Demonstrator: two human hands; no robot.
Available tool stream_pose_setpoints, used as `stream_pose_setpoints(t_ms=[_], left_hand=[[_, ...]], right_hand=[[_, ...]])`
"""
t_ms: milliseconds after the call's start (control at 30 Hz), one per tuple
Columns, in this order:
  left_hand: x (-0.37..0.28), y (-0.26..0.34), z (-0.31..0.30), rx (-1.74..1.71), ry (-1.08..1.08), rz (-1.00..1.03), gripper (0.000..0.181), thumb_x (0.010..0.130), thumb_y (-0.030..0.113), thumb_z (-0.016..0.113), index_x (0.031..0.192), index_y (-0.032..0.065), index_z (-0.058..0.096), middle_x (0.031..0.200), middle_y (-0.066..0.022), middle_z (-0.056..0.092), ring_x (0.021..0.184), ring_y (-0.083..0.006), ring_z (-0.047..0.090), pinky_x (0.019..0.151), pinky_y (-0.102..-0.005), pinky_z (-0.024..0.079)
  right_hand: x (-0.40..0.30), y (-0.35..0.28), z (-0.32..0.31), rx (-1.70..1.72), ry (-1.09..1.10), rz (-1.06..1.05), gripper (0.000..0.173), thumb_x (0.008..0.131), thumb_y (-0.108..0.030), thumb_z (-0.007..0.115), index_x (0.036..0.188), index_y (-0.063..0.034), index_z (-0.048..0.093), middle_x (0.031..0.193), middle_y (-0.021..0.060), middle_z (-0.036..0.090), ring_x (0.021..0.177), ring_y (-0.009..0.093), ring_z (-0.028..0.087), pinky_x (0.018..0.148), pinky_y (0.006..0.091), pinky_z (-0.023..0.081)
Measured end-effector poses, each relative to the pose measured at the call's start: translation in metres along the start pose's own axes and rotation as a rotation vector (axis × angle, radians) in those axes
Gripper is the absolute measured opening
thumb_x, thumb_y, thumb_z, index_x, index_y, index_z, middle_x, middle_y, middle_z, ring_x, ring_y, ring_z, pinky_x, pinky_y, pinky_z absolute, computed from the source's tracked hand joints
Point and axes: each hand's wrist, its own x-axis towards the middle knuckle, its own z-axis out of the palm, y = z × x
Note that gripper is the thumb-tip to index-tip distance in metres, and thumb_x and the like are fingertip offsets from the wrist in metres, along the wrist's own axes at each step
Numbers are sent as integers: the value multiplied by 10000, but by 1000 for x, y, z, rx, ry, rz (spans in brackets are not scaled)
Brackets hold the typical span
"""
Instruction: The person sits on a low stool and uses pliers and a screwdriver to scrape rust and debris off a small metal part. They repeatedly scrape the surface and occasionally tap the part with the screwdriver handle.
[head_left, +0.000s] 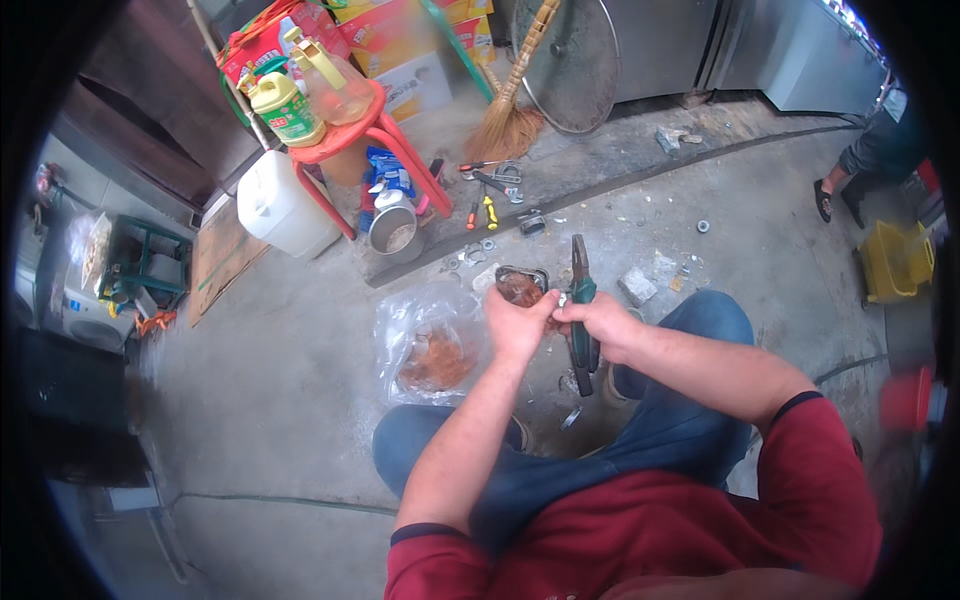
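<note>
Pliers with dark green handles (581, 296) are gripped in my right hand (604, 322), their jaws pointing away from me. My left hand (517, 319) holds a small metal-rimmed part packed with reddish-brown fibrous material (519, 287). The fingertips of both hands meet at its near side, around a small shiny piece too small to make out. Left of my left hand, an open clear plastic bag (390, 341) with more reddish-brown fibre (439, 362) lies on the concrete floor. Screwdrivers (490, 213) and an adjustable wrench (499, 186) lie beyond my hands.
A red stool (379, 120) bearing jugs stands at the upper left, beside a white plastic canister (281, 202). A metal cup (394, 232), a straw broom (510, 116) and a whitish block (637, 286) are beyond and around my hands. Another person's legs (847, 176) show at the upper right.
</note>
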Motion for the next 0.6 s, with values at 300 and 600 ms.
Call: stream_pose_setpoints(t_ms=[300, 600], left_hand=[[78, -96, 3, 745, -187, -31, 802, 614, 369, 882, 1213, 0, 497, 1219, -186, 489, 1138, -358, 547, 977, -421, 474], [163, -209, 81, 869, -438, -130, 699, 670, 292, 817, 1221, 18, 484, 1237, -170, 473, 1145, -357, 537, 984, -416, 468]], right_hand=[[6, -107, -38, 371, 23, -4, 146, 893, -149, 587, 954, -17, 595, 923, 128, 666, 821, 237, 658, 763, 394, 553], [20, -124, -86, 545, 31, -85, 324, 912, -212, 555, 1147, 11, 571, 1047, 160, 652, 898, 255, 662, 825, 407, 545]])
